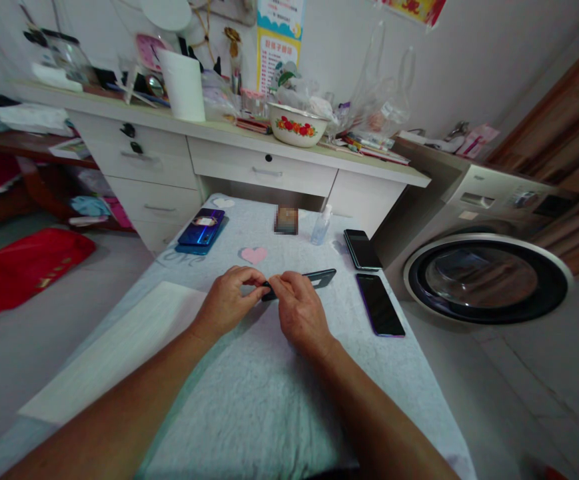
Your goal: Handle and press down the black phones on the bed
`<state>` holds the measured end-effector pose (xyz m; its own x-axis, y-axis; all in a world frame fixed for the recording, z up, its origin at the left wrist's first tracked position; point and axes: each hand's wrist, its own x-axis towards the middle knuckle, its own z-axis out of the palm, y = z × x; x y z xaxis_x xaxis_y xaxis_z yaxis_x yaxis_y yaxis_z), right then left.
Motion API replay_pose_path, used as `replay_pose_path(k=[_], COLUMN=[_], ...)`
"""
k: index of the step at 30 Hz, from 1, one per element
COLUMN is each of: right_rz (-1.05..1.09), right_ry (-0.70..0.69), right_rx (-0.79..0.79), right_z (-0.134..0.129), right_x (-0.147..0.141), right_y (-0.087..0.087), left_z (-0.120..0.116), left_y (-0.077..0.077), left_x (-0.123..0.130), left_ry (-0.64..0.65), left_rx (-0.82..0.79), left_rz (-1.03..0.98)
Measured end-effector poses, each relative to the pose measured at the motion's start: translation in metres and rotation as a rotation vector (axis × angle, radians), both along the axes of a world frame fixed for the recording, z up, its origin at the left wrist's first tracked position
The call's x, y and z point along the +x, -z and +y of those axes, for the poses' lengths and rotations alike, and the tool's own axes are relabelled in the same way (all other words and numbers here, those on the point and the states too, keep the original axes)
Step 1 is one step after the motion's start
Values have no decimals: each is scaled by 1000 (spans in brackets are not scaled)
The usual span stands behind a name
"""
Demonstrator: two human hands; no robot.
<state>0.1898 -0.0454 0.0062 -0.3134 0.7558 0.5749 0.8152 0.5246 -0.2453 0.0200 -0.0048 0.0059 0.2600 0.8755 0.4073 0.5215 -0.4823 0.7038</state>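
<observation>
A dark, phone-shaped slab (326,276) is right of the pink heart (254,255) and nearer the person. The left hand (229,300) pinches its left end; the right hand's (303,312) fingers grip just beside. A blue phone (202,227) lies left of the heart, a clear bottle (321,227) right.

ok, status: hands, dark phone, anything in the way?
Left hand pinching left end of dark phone. Right hand at same end, grip partly hidden. Clear bottle stands beyond, purple-edged phone to the right, neither in the way.
</observation>
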Motion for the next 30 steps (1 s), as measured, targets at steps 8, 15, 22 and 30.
replay_pose_path(k=[8,15,22,30], right_rz=[-7,30,23,30], right_ry=[-19,38,-17,-28], right_rx=[-7,9,-2,-5], right_z=[0,2,1,2], right_x=[1,4,1,4], right_y=[-1,0,0,1], left_z=[1,-1,0,0], left_y=[-1,-2,-1,-1], left_x=[1,1,1,1], left_ry=[3,-7,1,0], left_rx=[-3,-8,-13,-2], left_rz=[-4,18,9,-1])
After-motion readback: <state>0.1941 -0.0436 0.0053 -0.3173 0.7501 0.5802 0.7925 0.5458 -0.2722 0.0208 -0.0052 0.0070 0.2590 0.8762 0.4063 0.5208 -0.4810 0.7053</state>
